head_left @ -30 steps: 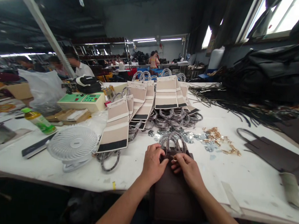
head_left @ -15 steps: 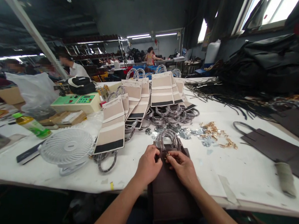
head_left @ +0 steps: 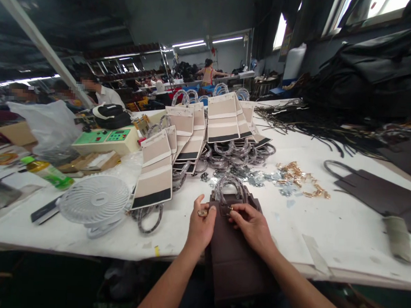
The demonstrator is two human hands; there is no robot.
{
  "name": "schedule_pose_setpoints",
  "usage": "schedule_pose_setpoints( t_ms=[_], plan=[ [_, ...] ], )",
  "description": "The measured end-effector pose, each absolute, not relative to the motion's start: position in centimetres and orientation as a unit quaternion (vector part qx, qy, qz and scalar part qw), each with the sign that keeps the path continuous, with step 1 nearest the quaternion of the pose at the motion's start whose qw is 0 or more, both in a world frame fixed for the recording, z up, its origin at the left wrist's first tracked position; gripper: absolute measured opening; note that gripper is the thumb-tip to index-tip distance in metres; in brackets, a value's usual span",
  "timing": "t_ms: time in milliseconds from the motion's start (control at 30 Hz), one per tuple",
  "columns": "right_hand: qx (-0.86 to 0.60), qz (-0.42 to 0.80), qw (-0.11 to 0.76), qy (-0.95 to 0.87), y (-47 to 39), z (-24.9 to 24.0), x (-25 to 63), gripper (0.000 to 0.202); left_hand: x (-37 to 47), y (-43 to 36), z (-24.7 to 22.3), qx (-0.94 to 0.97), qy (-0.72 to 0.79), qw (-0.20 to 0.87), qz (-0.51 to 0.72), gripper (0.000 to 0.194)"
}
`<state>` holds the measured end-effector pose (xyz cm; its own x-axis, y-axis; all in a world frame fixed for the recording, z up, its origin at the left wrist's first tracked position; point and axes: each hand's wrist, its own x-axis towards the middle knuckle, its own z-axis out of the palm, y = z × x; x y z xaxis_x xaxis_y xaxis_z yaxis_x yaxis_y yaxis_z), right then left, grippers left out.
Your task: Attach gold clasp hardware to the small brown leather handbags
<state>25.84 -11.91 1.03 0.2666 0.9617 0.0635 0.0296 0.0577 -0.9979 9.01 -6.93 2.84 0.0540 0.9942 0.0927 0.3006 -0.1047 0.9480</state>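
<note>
A dark brown bag [head_left: 234,256] hangs over the table's front edge, its wrapped handles [head_left: 229,187] lying toward the back. My left hand [head_left: 202,222] is at the bag's left side, with a small gold metal piece [head_left: 203,213] held between its bent fingers. On the upper part of the bag, my right hand [head_left: 252,225] pinches a small gold fitting [head_left: 229,210] between thumb and fingertips. Gold fittings [head_left: 296,175] lie loose behind and to the right, beside thin silvery pieces [head_left: 255,178].
Beige panels with handles [head_left: 154,169] are piled behind my hands. A white fan [head_left: 94,199], a bottle [head_left: 49,173] and a control box [head_left: 106,139] stand left. On the right lie another brown bag [head_left: 379,190] and a roll [head_left: 398,238]. A person [head_left: 208,74] is far back.
My left hand has drawn slightly left from the fitting and turned, showing a gold piece in its fingers. My right hand stays at the bag. The view has shifted a little.
</note>
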Motion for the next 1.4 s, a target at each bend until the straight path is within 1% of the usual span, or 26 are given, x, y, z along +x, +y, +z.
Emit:
schedule_pose_setpoints(
  t_ms=[33,67,167,267,400,633,767,867,1000,1200,1300,1400],
  plan=[
    [-0.555,0.409,0.567,-0.451,-12.0,1.1,25.8,0.039,8.6,-6.9,3.1,0.594,0.540,0.426,0.417,0.049],
    [-0.558,0.410,0.561,-0.455,-12.1,1.1,25.7,0.038,8.2,-6.9,3.4,0.586,0.543,0.451,0.398,0.049],
    [-0.567,0.404,0.544,-0.469,-12.3,1.2,25.5,0.036,7.5,-7.0,4.3,0.570,0.536,0.512,0.354,0.039],
    [-0.578,0.389,0.533,-0.480,-12.5,1.4,25.1,0.036,7.3,-7.3,4.6,0.555,0.525,0.538,0.356,0.036],
    [-0.603,0.355,0.516,-0.493,-12.6,1.8,24.5,0.034,7.3,-8.0,4.2,0.537,0.502,0.543,0.407,0.032],
    [-0.630,0.259,0.487,-0.546,-12.8,2.4,23.1,0.026,7.5,-9.0,3.5,0.502,0.482,0.546,0.467,0.025],
    [-0.657,0.234,0.467,-0.544,-12.8,2.7,22.3,0.022,7.8,-9.5,3.4,0.483,0.477,0.550,0.485,0.024],
    [-0.669,0.219,0.456,-0.545,-12.9,2.9,21.7,0.021,7.9,-9.9,3.3,0.501,0.471,0.532,0.495,0.023],
    [-0.667,0.217,0.454,-0.549,-12.8,3.0,21.1,0.021,7.7,-10.2,3.1,0.521,0.463,0.517,0.497,0.022],
    [-0.660,0.236,0.449,-0.554,-12.4,2.6,20.9,0.022,8.2,-9.9,2.4,0.454,0.447,0.566,0.524,0.021],
    [-0.656,0.241,0.436,-0.568,-12.2,2.5,21.1,0.022,9.1,-9.6,2.1,0.430,0.451,0.558,0.549,0.019],
    [-0.652,0.234,0.421,-0.585,-12.0,2.8,21.3,0.021,9.8,-9.3,1.7,0.409,0.473,0.542,0.562,0.022]
  ],
)
